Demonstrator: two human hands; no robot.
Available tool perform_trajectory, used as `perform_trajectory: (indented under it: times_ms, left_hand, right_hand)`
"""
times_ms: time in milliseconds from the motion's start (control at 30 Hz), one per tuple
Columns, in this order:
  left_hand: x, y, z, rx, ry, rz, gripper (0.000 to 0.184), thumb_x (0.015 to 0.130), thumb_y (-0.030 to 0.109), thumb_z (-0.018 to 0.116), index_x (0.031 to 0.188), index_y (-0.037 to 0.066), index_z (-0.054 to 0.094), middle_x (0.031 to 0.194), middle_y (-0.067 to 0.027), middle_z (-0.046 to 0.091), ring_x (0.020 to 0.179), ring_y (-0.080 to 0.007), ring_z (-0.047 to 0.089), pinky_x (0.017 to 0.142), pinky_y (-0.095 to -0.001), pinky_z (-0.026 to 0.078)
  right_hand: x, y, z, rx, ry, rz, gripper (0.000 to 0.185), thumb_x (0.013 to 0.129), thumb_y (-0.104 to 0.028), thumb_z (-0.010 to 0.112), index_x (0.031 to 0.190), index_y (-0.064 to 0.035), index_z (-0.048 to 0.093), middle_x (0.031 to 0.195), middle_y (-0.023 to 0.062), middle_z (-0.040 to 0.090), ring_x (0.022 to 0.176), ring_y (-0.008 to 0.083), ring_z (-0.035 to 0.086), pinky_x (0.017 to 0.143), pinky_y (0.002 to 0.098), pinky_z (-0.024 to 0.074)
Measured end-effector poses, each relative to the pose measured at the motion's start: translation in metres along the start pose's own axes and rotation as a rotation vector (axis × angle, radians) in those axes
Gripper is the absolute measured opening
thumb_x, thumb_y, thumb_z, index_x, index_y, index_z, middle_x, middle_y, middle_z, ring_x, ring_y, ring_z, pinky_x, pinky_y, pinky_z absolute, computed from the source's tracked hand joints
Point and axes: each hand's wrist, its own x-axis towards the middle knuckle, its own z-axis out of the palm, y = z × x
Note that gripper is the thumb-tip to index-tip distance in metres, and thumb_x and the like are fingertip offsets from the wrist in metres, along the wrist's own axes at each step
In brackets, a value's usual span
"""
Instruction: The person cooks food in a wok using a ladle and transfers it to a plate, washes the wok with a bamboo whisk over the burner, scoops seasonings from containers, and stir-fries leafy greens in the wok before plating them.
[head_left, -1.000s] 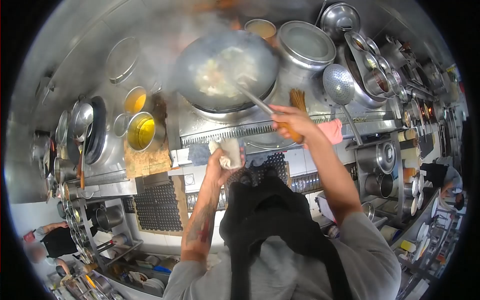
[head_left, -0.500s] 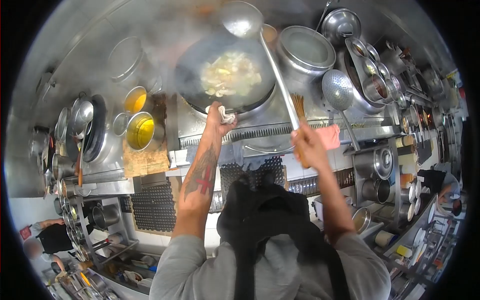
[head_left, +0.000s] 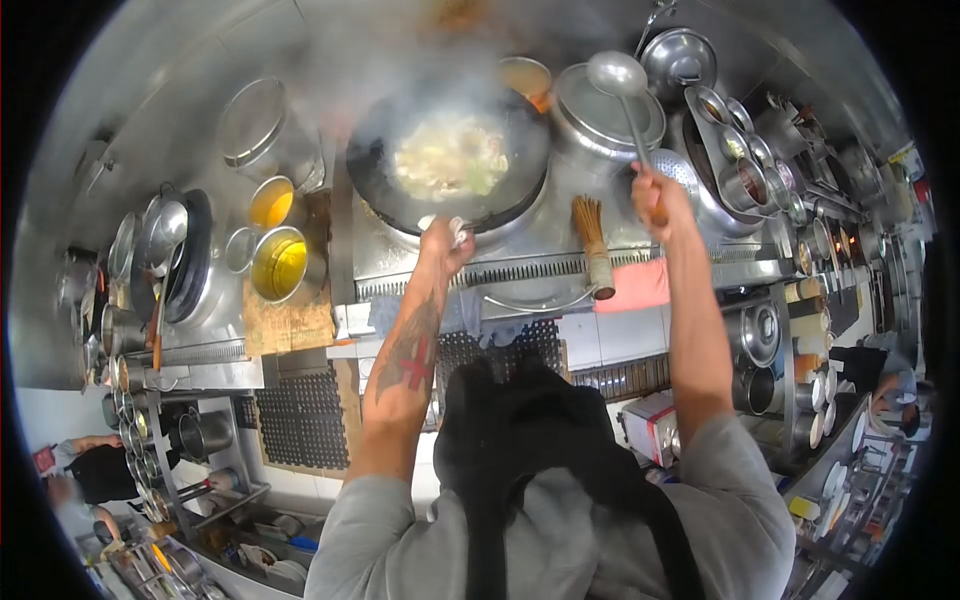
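My left hand (head_left: 446,246) is closed at the near edge of a dark wok (head_left: 370,160), with a folded white cloth (head_left: 458,229) between hand and rim. Pale, chunky food (head_left: 450,160) lies in the wok under steam; its kind is hard to make out. My right hand (head_left: 662,203) is wrapped round the wooden-ended handle of a steel ladle (head_left: 616,74). The ladle's bowl is raised over a round lidded pot (head_left: 590,110), right of the wok. Partly behind my right hand is a perforated skimmer (head_left: 676,172).
A bamboo brush (head_left: 594,245) and a pink cloth (head_left: 630,287) lie along the stove's front edge. Pots of yellow liquid (head_left: 283,265) stand at left on a board. Seasoning containers (head_left: 745,180) stand at right. Another person (head_left: 90,470) is at far left, one more at far right.
My right hand has moved right and away from me; the ladle's bowl has swung from above the wok to over the lidded pot. The brush is now uncovered. My left hand stays at the rim.
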Motion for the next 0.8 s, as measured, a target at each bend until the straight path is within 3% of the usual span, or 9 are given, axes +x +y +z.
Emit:
perform_trajectory:
  times_ms: [33, 100, 133, 367, 500, 567, 633, 733, 800]
  left_hand:
    - [-0.001, 0.007, 0.003, -0.017, -0.025, -0.024, 0.020, 0.098, 0.021, 0.042, 0.103, 0.004, 0.051, 0.081, -0.0131, 0.057, 0.064, -0.0269, 0.057, 0.047, -0.0323, 0.044]
    - [0.007, -0.005, -0.035, 0.371, -0.192, 0.346, 0.024, 0.096, 0.022, 0.044, 0.106, 0.002, 0.054, 0.089, -0.0151, 0.063, 0.083, -0.0304, 0.064, 0.060, -0.0364, 0.051]
    - [-0.047, 0.008, -0.004, 0.021, -0.131, -0.016, 0.025, 0.095, 0.021, 0.044, 0.107, 0.002, 0.055, 0.093, -0.0155, 0.064, 0.088, -0.0297, 0.065, 0.064, -0.0374, 0.052]
    - [-0.120, -0.008, -0.060, 0.300, -0.051, 0.044, 0.040, 0.095, 0.025, 0.043, 0.128, 0.003, 0.051, 0.113, -0.0157, 0.067, 0.084, -0.0221, 0.061, 0.072, -0.0364, 0.049]
    - [-0.125, -0.010, -0.080, 0.269, -0.071, 0.043, 0.037, 0.096, 0.028, 0.046, 0.128, 0.008, 0.052, 0.108, -0.0126, 0.068, 0.082, -0.0205, 0.061, 0.072, -0.0359, 0.049]
    - [-0.113, -0.010, -0.084, 0.300, -0.043, 0.054, 0.037, 0.096, 0.031, 0.049, 0.127, 0.010, 0.053, 0.105, -0.0119, 0.067, 0.082, -0.0205, 0.062, 0.071, -0.0359, 0.050]
    - [-0.098, -0.011, -0.075, 0.310, 0.043, 0.040, 0.041, 0.095, 0.038, 0.057, 0.126, 0.011, 0.054, 0.096, -0.0104, 0.066, 0.082, -0.0214, 0.064, 0.070, -0.0371, 0.052]
    - [-0.068, -0.002, -0.040, 0.011, -0.117, -0.163, 0.046, 0.093, 0.032, 0.044, 0.123, 0.000, 0.054, 0.110, -0.0214, 0.063, 0.100, -0.0359, 0.063, 0.086, -0.0509, 0.054]
    - [-0.047, 0.000, -0.012, -0.025, -0.117, -0.131, 0.037, 0.089, 0.036, 0.045, 0.109, 0.007, 0.056, 0.105, -0.0166, 0.060, 0.101, -0.0413, 0.061, 0.083, -0.0508, 0.054]
  right_hand:
    - [0.028, -0.024, -0.002, 0.116, -0.017, 0.009, 0.010, 0.096, -0.009, 0.049, 0.099, 0.0000, 0.049, 0.065, -0.0005, 0.048, 0.046, 0.0071, 0.044, 0.040, 0.0199, 0.0383]
    - [0.052, -0.067, -0.014, 0.357, -0.021, 0.036, 0.011, 0.094, -0.003, 0.050, 0.095, 0.0078, 0.046, 0.063, 0.0006, 0.047, 0.047, 0.0083, 0.046, 0.042, 0.0191, 0.0421]
    - [0.061, -0.082, -0.022, 0.452, 0.025, 0.079, 0.009, 0.093, -0.001, 0.050, 0.093, 0.0061, 0.044, 0.063, 0.0011, 0.045, 0.049, 0.0089, 0.047, 0.043, 0.0189, 0.0435]
    - [0.041, -0.119, -0.010, 0.514, 0.014, 0.153, 0.042, 0.099, -0.005, 0.044, 0.131, 0.0163, 0.026, 0.071, 0.0048, 0.044, 0.048, 0.0101, 0.046, 0.040, 0.0196, 0.0432]
    - [0.024, -0.121, -0.004, 0.310, 0.011, 0.190, 0.035, 0.100, -0.009, 0.044, 0.126, 0.0122, 0.034, 0.069, 0.0019, 0.045, 0.048, 0.0072, 0.044, 0.038, 0.0173, 0.0409]
    - [-0.001, -0.113, 0.013, -0.303, 0.054, 0.111, 0.025, 0.101, -0.013, 0.045, 0.118, 0.0056, 0.047, 0.068, -0.0014, 0.047, 0.046, 0.0036, 0.042, 0.036, 0.0159, 0.0373]
    - [-0.024, -0.104, 0.029, -0.437, 0.099, 0.096, 0.018, 0.101, -0.016, 0.048, 0.108, -0.0011, 0.054, 0.068, -0.0037, 0.049, 0.045, 0.0010, 0.039, 0.034, 0.0150, 0.0343]
    - [-0.040, -0.085, 0.053, -0.540, 0.016, 0.129, 0.015, 0.098, -0.015, 0.053, 0.106, -0.0033, 0.054, 0.068, -0.0026, 0.049, 0.045, 0.0022, 0.040, 0.034, 0.0170, 0.0337]
    - [-0.033, -0.052, 0.068, -0.696, -0.006, 0.121, 0.012, 0.096, -0.015, 0.054, 0.100, -0.0039, 0.054, 0.068, -0.0013, 0.051, 0.045, 0.0035, 0.043, 0.035, 0.0191, 0.0359]
